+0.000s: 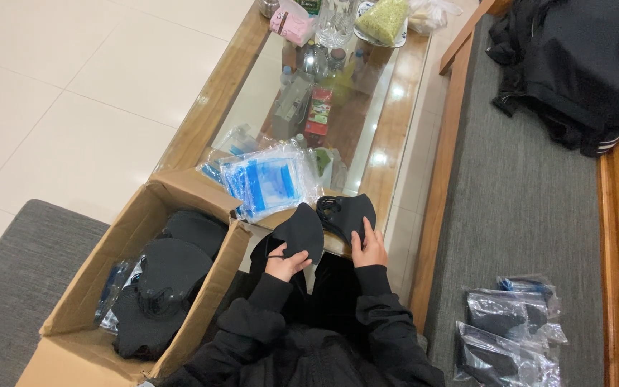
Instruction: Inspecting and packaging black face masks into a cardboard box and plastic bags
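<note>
Landmark: cardboard box (145, 287), open, full of loose black masks (170, 272). Just right of box, left hand (286, 262) closed on lower edge of black mask (301, 233). Further right, right hand (371, 249) pinching second black mask (349, 213). Above box's right flap, stack of clear blue-printed bags (270, 183) on glass table (395, 107). Far right of box, bagged masks (506, 333) on grey cushion (517, 193).

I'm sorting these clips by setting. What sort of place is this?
Probably a home living room, used for packing by hand: a glass-topped wooden coffee table crowded with bottles and snacks, a grey cushioned wooden bench, and a cardboard box of black face masks on a tiled floor.
</note>
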